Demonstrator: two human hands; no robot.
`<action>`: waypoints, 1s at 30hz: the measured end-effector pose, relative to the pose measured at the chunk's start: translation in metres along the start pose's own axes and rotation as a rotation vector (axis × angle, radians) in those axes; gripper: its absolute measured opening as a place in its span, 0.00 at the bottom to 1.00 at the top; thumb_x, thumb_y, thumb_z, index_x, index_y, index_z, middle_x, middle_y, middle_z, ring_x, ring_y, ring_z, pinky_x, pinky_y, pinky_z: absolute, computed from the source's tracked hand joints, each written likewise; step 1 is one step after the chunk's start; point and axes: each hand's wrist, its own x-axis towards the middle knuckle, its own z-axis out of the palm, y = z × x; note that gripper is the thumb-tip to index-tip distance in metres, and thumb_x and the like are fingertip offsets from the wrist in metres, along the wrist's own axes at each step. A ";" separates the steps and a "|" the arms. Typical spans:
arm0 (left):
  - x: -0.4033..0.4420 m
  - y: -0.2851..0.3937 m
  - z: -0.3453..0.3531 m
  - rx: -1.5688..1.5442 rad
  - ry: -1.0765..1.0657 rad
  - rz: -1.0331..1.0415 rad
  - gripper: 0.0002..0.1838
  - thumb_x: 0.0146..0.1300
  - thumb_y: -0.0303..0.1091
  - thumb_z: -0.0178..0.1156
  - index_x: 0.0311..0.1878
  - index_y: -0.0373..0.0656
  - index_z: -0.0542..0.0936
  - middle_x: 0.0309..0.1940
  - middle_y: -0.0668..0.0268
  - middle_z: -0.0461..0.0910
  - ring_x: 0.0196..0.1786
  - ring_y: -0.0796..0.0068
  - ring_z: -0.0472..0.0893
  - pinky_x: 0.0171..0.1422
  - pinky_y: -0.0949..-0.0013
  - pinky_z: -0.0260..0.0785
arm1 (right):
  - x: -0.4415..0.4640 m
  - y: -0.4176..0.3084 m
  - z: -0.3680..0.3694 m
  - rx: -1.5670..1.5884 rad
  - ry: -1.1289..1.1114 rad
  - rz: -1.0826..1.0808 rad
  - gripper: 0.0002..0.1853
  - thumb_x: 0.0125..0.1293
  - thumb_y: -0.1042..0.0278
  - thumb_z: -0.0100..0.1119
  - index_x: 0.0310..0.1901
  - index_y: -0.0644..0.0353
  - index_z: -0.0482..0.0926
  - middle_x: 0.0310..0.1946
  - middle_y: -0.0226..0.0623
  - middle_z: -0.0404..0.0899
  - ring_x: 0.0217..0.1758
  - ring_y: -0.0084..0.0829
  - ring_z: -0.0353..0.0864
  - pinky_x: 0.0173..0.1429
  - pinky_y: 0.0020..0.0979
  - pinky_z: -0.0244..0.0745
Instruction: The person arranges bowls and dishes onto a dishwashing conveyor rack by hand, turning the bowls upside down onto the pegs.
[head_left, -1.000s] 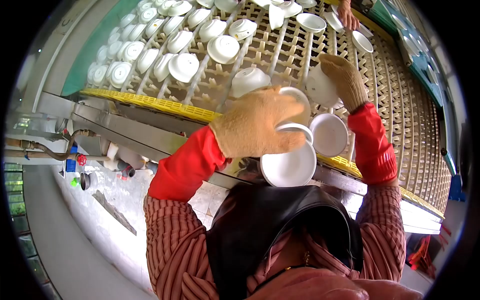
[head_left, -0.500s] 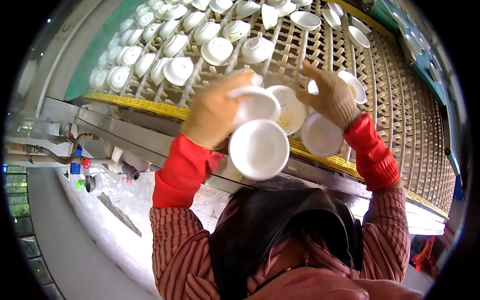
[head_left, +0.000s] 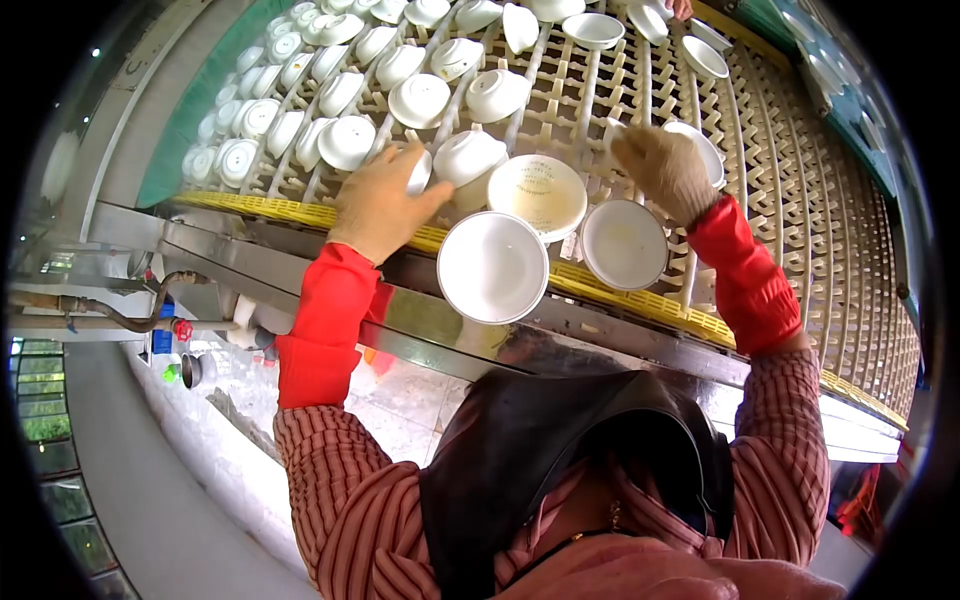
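My left hand [head_left: 385, 205], in a tan glove, has its thumb apart from its fingers, which touch a white bowl [head_left: 420, 172] set down on the rack. A white bowl [head_left: 492, 267] stands open side up at the rack's near edge. Behind it lies a bowl with yellowish liquid [head_left: 537, 194], and to the right another upright bowl [head_left: 624, 245]. My right hand [head_left: 664, 170], also gloved, is over the rack with its fingers around a bowl rim [head_left: 613, 135], mostly hidden. One more bowl [head_left: 697, 150] is just behind that hand.
Many white bowls [head_left: 347, 142] sit tilted in rows on the pegged rack [head_left: 800, 260] at the left and back. A yellow strip [head_left: 260, 207] edges it. Another person's fingers [head_left: 682, 8] show at the top. Pipes [head_left: 120, 318] are at the left.
My left hand moved left and placed its bowl on the rack beside the others. The bowls in front of me shifted left in view. My right hand's fingers went from spread to curled at a bowl.
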 end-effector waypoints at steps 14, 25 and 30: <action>0.060 0.028 0.048 0.184 0.234 0.229 0.31 0.77 0.57 0.65 0.78 0.60 0.74 0.49 0.59 0.91 0.46 0.45 0.92 0.44 0.40 0.83 | 0.035 0.053 0.002 -0.320 0.188 -0.241 0.30 0.74 0.52 0.73 0.69 0.63 0.82 0.53 0.51 0.91 0.56 0.47 0.93 0.61 0.46 0.88; 0.141 0.101 0.031 -0.029 0.080 0.009 0.29 0.75 0.31 0.62 0.78 0.50 0.76 0.53 0.49 0.92 0.57 0.45 0.92 0.59 0.46 0.85 | -0.039 0.096 -0.034 0.210 0.053 0.402 0.33 0.79 0.36 0.65 0.54 0.67 0.90 0.32 0.47 0.90 0.38 0.37 0.93 0.44 0.39 0.86; 0.093 0.118 0.042 -0.126 -0.257 0.197 0.35 0.80 0.61 0.61 0.70 0.37 0.81 0.58 0.45 0.89 0.57 0.41 0.90 0.65 0.49 0.79 | -0.012 0.126 -0.026 -0.221 0.422 -0.346 0.23 0.82 0.54 0.66 0.65 0.65 0.81 0.50 0.54 0.91 0.53 0.49 0.94 0.55 0.42 0.91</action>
